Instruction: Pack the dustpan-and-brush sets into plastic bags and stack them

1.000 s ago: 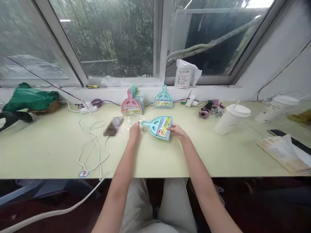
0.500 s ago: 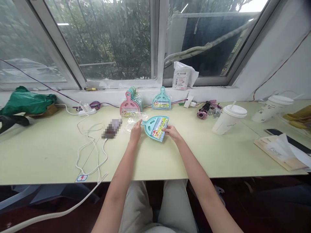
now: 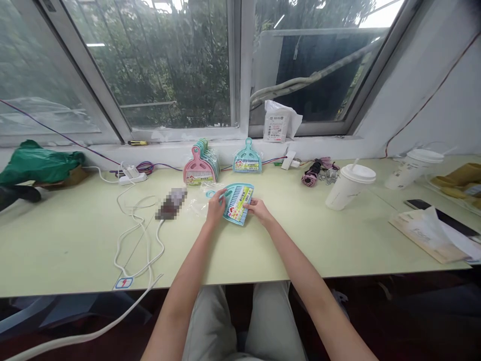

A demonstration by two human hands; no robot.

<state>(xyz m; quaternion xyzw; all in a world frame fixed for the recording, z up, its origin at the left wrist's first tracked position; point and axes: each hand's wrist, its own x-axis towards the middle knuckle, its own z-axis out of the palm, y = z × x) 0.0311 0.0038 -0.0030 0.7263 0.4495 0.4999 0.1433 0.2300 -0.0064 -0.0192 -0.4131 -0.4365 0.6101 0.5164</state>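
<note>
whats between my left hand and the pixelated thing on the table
In the head view, crumpled clear plastic lies between the left hand and the pixelated thing.

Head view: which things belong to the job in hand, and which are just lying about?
Likely the job's:
held dustpan, in left hand and right hand
clear wrapper
pink-fronted dustpan stack
standing turquoise dustpan

Just lying about:
lidded cups
green bag
power strip

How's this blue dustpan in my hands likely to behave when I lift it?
Probably light and fairly stiff: the blue dustpan looks like thin moulded plastic. It could twist if lifted by its narrow handle alone, since it flares wide beyond that. It's unlikely to roll, given its flat shape.
</note>
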